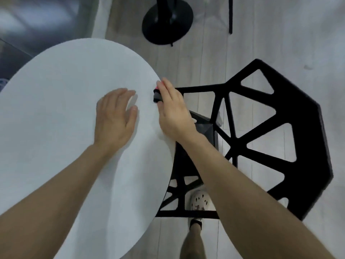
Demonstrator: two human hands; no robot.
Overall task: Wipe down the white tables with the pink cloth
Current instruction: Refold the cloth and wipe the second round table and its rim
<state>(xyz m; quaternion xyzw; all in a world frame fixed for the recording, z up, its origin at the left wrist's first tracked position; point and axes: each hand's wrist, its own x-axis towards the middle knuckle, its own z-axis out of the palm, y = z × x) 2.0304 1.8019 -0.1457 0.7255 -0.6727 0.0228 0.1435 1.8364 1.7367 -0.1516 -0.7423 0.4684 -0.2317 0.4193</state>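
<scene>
- Two-handed, leaning over a round white counter [56, 109], looking almost straight down on it.
- Resting the left hand [113, 116] palm down on the counter top, just inside the right edge, fingers straight and slightly spread, holding nothing.
- Reaching the right hand [173, 113] across the counter's right rim, fingers lying long and close together, thumb tip peeking out underneath.
- Pinching the pink cloth [156, 88] between those fingers and the thumb, right at the rim. Showing only a small pink sliver with a darker bunch below it, the rest hidden by the hand and blurred.
- Holding the two hands near each other but apart, with a strip of bare white top between them.
- Standing beside a black chair [311, 137] with an open web of triangular cut-outs, its near part tucked under the counter's right side.
- Planting a white shoe [200, 201] on the pale plank floor [205, 62], visible through the chair's frame below the right forearm.
- Facing a round black pedestal base [167, 21] on the floor beyond the counter, well apart from both hands.
</scene>
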